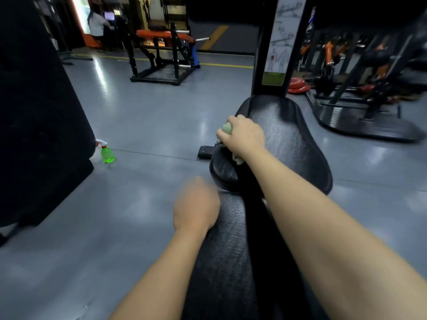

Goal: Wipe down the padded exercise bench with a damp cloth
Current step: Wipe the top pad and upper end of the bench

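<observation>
One wide-angle camera, worn on the head, looks forward and down along the black textured padded bench (231,239), close over its near end at the bottom edge, with the glossy grey gym floor (150,112) stretching away beyond.

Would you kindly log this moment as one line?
right hand: grips cloth on seat pad edge | left hand: blurred, by long pad | spray bottle: on floor
</observation>
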Tool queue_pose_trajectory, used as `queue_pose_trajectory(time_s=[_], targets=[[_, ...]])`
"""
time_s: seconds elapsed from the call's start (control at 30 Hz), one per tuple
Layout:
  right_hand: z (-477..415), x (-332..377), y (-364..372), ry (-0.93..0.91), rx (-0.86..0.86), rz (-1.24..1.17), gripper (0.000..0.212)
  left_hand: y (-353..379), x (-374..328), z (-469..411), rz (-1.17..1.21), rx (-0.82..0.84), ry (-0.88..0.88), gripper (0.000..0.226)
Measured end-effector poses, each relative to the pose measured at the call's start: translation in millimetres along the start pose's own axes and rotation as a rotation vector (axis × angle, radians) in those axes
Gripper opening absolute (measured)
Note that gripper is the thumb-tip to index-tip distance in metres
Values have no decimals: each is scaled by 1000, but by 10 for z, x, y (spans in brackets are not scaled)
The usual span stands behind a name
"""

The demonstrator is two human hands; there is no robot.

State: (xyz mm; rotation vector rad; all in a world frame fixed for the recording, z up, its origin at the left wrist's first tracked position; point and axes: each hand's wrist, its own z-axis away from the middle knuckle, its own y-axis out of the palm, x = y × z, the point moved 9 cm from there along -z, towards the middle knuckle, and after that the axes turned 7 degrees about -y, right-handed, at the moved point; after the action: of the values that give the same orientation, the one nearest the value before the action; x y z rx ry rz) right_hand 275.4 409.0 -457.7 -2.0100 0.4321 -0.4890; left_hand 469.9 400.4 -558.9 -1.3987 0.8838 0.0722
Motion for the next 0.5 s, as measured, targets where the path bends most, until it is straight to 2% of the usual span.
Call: queue_pose_trajectory(time_s=[0.17, 0.3, 0.5], targets=[[776, 228, -37, -55, -10, -83, 33, -75, -44, 75, -10, -24, 47, 15], [953, 157, 0, -74, 23, -106, 35, -87, -40, 90, -10, -40, 45, 15], [840, 234, 37, -86, -110, 74, 35, -33, -9, 6, -12, -22, 3, 18]])
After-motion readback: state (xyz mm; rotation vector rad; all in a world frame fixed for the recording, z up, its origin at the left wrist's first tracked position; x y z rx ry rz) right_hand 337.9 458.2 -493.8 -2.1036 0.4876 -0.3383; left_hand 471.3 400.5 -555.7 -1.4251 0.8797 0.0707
